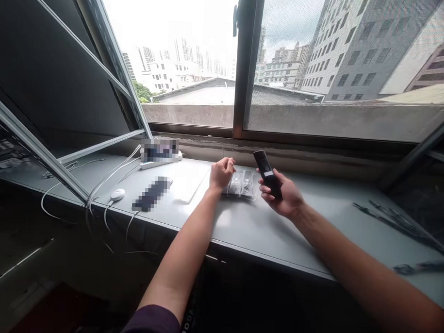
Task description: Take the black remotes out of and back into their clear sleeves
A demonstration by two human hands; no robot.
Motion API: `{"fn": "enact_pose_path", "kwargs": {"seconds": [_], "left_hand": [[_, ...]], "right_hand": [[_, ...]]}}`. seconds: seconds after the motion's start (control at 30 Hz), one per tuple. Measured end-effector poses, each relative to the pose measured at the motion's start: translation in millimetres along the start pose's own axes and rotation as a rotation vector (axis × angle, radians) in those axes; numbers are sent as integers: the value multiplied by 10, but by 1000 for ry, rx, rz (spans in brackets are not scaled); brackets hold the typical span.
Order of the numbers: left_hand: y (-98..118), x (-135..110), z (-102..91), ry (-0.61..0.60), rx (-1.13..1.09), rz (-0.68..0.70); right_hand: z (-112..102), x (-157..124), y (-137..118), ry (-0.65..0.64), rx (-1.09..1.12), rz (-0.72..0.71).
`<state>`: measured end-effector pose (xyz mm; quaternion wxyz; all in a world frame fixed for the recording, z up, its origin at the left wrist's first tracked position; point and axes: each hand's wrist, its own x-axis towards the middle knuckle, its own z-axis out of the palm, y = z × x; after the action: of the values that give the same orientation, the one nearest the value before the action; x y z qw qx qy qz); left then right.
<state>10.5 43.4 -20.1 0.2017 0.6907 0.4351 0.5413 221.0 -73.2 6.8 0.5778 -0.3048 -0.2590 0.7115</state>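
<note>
My right hand grips a slim black remote control, held tilted up above the grey sill, its far end pointing toward the window. My left hand hovers just left of it with fingers curled loosely together, right beside a clear plastic packet of batteries lying on the sill. Whether the curled fingers hold anything is hidden.
A white flat sheet lies left of the packet. Farther left are a dark blurred object, a white power strip, a small white puck and trailing white cables. Black cable ties lie at the right. An open window frame juts in at left.
</note>
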Motion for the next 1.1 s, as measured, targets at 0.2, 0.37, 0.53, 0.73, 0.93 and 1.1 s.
{"fn": "enact_pose_path", "kwargs": {"seconds": [0.2,0.37,0.53,0.73,0.93,1.1], "left_hand": [[-8,-3,3,-8,0,2],[-24,-7,3,-12,-4,15],[0,-14,-1,-10,14,14],[17,-21,-1,-5,4,25],[-1,-16,9,-11,10,35],[-9,-14,14,-5,17,43]], "right_hand": [[6,6,-19,73,-80,-52],[36,-15,-12,-7,-31,66],[48,-48,1,-119,-21,125],[44,-51,21,-157,-18,161],[64,-47,19,-50,14,131],[42,-16,26,73,-50,93]]}}
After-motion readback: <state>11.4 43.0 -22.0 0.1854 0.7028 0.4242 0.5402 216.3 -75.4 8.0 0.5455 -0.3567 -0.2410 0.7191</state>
